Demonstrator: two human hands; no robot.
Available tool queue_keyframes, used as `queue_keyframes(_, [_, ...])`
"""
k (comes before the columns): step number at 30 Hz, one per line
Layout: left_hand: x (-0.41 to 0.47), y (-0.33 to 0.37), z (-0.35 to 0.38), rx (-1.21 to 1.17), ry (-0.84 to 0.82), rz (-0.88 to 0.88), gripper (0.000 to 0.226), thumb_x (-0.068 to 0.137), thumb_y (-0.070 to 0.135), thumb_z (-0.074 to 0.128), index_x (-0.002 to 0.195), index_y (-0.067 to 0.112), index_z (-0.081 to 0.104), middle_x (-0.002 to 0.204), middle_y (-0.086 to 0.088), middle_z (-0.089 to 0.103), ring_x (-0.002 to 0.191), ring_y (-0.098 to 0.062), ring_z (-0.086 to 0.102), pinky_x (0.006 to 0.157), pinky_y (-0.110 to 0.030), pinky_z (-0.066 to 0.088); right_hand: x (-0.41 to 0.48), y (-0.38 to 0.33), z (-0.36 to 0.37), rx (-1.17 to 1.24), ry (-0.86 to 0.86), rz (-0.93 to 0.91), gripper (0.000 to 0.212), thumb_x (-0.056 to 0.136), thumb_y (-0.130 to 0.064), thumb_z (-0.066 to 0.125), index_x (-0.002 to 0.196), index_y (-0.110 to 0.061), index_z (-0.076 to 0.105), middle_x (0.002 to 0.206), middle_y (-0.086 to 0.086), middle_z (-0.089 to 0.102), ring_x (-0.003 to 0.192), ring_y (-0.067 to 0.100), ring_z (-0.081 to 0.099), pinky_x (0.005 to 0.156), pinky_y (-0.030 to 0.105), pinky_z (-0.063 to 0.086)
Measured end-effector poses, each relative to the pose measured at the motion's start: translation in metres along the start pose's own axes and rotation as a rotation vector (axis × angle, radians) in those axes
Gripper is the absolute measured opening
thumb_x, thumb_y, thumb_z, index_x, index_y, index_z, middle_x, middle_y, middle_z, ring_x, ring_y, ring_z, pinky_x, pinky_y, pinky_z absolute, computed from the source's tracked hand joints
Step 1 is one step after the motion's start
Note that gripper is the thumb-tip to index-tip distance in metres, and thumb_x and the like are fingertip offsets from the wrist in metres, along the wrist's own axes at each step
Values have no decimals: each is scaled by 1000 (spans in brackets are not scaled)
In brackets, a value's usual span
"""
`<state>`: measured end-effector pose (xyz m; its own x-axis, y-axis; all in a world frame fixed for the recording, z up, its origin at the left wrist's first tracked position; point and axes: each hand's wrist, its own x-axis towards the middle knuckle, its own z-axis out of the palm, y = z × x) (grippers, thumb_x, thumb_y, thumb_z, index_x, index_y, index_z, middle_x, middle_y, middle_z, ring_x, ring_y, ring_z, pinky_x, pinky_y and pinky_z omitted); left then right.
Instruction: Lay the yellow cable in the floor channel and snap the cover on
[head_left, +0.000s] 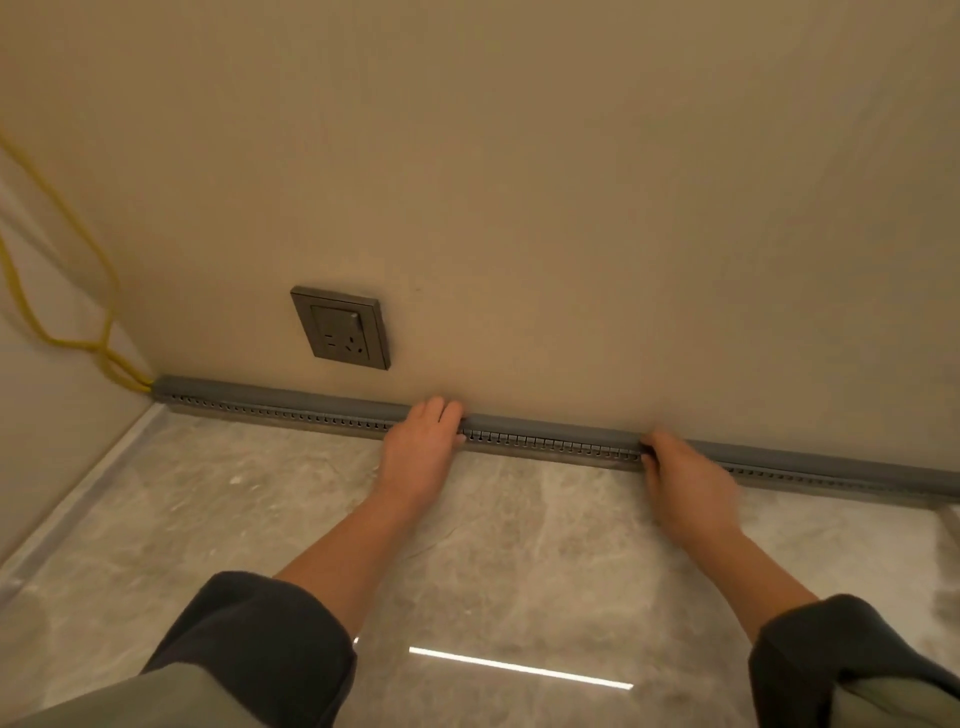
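Two hands (550, 462) on grey cover (550, 427), yellow cable (78, 343)

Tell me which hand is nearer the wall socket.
Left. The left hand presses on the grey channel cover just below and slightly right of the wall socket; the right hand sits farther right along the cover.
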<state>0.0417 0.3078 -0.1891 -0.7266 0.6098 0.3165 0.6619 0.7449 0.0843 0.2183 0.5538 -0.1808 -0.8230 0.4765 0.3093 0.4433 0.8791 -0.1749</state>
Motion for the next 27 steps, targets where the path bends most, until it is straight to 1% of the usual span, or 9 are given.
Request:
queue_keyframes(2, [-2, -1, 1, -47, -9, 10, 27, 80, 28, 69, 100, 16, 56, 94, -3, 56, 88, -24, 57, 53, -35, 47, -2, -4, 3, 24, -80, 69, 11, 94, -19, 49, 103, -16, 52, 83, 8, 64, 68, 30, 58, 51, 31, 37])
queue_keyframes(3, [-4, -1, 0, -50, -13, 20, 29, 81, 29, 68, 103, 16, 55, 97, -3, 56, 91, -24, 56, 56, -36, 47, -2, -6, 4, 22, -100, 80, 13, 94, -20, 47, 106, -16, 50, 85, 7, 64, 69, 30, 58, 52, 31, 38])
queue_keyframes(5, [-7, 0, -2, -38, -16, 18, 32, 80, 32, 68, 105, 16, 55, 100, -2, 56, 93, -22, 55, 58, -35, 47, -2, -11, 2, 10, -118, 104, 21, 92, -21, 49, 112, -17, 48, 90, 6, 64, 74, 29, 60, 54, 31, 39])
queue_keyframes(8, [-10, 3, -3, -36, -12, -1, 34, 77, 30, 72, 105, 19, 56, 96, 0, 58, 89, -21, 58, 56, -33, 46, -3, -15, -1, 2, -112, 134, 30, 90, -26, 51, 120, -20, 46, 95, 4, 66, 80, 28, 63, 57, 32, 43])
queue_keyframes(14, [-9, 5, -7, -65, -26, -38, 34, 79, 28, 69, 109, 20, 53, 101, 1, 60, 94, -22, 58, 61, -34, 47, -3, -14, -4, -47, -112, 156, 26, 91, -28, 49, 116, -20, 44, 82, 2, 66, 72, 27, 62, 52, 29, 38])
queue_keyframes(19, [-8, 9, -12, -86, -66, -43, 36, 83, 31, 65, 115, 22, 50, 109, 4, 58, 101, -19, 56, 67, -35, 47, 0, -15, -6, -44, -106, 151, 29, 91, -30, 51, 118, -22, 42, 82, 1, 66, 74, 26, 63, 53, 28, 36])
queue_keyframes(23, [-8, 13, -13, -99, -72, -43, 36, 85, 34, 64, 116, 24, 48, 111, 6, 57, 101, -16, 55, 69, -33, 48, 0, -14, -2, -15, -96, 127, 32, 90, -32, 51, 120, -25, 42, 84, -2, 68, 77, 26, 65, 55, 29, 42])
queue_keyframes(27, [-8, 17, -19, -118, -78, -27, 36, 85, 34, 64, 116, 23, 49, 112, 5, 57, 101, -17, 56, 69, -34, 48, -1, -16, -4, 24, -94, 131, 36, 90, -33, 53, 123, -28, 42, 87, -3, 68, 80, 25, 65, 58, 31, 46])
